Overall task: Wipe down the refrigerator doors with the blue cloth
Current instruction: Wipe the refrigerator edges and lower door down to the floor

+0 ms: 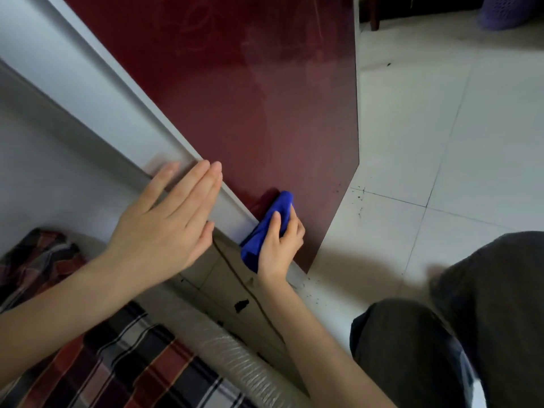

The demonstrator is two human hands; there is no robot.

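The right hand (281, 245) grips the bunched cloth (269, 222) against the door's (250, 113) bottom corner, beside the grey edge (129, 92). The left hand (164, 219) lies flat on that edge, fingers straight. So near the floor (441, 142), the cloth may gather grit (359, 198) and scratch the gloss.

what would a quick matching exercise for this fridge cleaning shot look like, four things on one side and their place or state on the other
Things
1. left hand
2. right hand
3. purple basket
4. plaid fabric

Place or state
a. bottom left of the view
b. fingers straight, at the grey edge beside the dark red refrigerator door
c. top right corner of the view
d. grips the blue cloth low on the door

Pairs: 1-b, 2-d, 3-c, 4-a
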